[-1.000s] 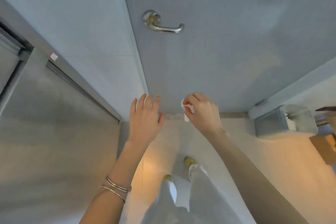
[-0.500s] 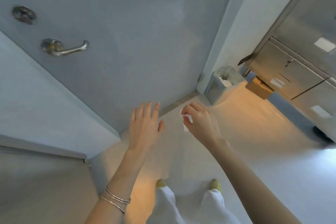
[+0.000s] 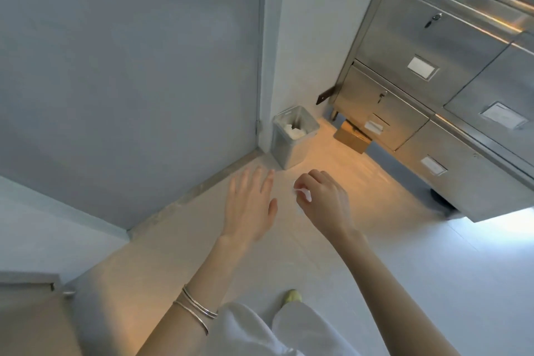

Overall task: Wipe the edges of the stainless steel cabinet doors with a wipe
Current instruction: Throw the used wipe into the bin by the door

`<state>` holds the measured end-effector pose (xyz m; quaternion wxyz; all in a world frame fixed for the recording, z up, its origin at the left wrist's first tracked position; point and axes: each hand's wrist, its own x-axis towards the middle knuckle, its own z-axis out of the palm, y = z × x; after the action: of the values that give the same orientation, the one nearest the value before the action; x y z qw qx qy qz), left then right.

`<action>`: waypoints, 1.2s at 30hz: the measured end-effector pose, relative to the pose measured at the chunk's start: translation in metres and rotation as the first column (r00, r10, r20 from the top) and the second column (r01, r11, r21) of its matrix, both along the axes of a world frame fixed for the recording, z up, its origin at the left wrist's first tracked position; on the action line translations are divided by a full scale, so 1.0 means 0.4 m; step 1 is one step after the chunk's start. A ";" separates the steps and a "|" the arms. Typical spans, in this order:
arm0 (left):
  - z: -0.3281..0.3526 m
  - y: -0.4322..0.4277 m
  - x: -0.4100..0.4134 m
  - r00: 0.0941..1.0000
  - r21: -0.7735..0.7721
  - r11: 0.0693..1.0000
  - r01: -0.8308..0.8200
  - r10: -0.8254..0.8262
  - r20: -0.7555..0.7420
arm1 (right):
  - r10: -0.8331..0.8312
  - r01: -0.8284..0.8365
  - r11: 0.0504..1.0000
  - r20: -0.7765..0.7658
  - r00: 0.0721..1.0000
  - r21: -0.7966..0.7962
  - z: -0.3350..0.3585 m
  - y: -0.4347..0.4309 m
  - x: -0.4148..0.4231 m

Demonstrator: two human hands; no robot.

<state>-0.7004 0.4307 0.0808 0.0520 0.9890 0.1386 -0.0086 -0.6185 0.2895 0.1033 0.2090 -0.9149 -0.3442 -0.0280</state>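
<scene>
Head view, looking down. The left hand (image 3: pixel 250 206) is held flat above the floor (image 3: pixel 404 269), palm down. Its fingers (image 3: pixel 255 180) are straight and slightly spread and hold nothing. The right hand (image 3: pixel 328 202), just beside it, has its fingers (image 3: pixel 310 179) curled inward and pinches a small white wipe (image 3: pixel 304 193) against the thumb. Only a crumpled corner of the wipe shows, on the side of the hand that faces the left hand. It thus lies in the gap between the two hands and touches only the right one. The wipe is in the air, well apart from the stainless steel cabinet (image 3: pixel 450 46), which fills the upper right. The cabinet doors (image 3: pixel 398 115) are closed; several carry a white label (image 3: pixel 422 67), and a key (image 3: pixel 433 19) hangs in the lock of the upper one. A waste bin (image 3: pixel 286 150) stands on the floor in the corner beside the grey door (image 3: pixel 130 66) and holds crumpled white material. A cardboard box (image 3: pixel 351 137) lies on the floor, partly under the cabinet. Two thin bracelets (image 3: pixel 196 309) circle the left wrist. White trousers (image 3: pixel 245 332) and one yellowish shoe (image 3: pixel 293 296) show at the lower edge.
</scene>
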 end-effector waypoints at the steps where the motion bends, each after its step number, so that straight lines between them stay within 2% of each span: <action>1: -0.006 -0.040 0.024 1.000 -0.005 1.000 0.021 -0.021 -0.013 | -0.015 0.015 1.000 -0.006 1.000 -0.009 -0.003 -0.035 0.025; 7: -0.024 -0.193 0.133 0.990 -0.006 0.994 0.105 -0.105 -0.093 | -0.111 0.110 0.994 -0.044 0.993 -0.020 -0.009 -0.216 0.129; 13: -0.027 -0.225 0.264 0.980 0.027 0.987 0.161 -0.157 -0.120 | -0.157 0.155 0.988 -0.070 0.985 -0.026 -0.032 -0.263 0.235; 19: -0.051 -0.191 0.405 0.977 0.039 0.986 0.163 -0.155 -0.145 | -0.136 0.132 0.989 -0.073 0.988 -0.059 -0.063 -0.218 0.381; 26: -0.062 -0.076 0.619 0.986 0.033 0.995 0.092 -0.086 -0.142 | -0.079 0.069 0.990 -0.078 0.994 -0.121 -0.075 -0.095 0.620; 36: -0.072 0.049 0.876 0.988 0.024 0.999 0.044 -0.040 -0.147 | -0.061 0.046 0.991 -0.120 0.991 -0.124 -0.101 0.036 0.895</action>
<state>-0.3500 0.4504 0.0518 0.0278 0.9890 0.1213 -0.0804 -0.2604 0.3040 0.0629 0.1734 -0.9347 -0.3071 0.0439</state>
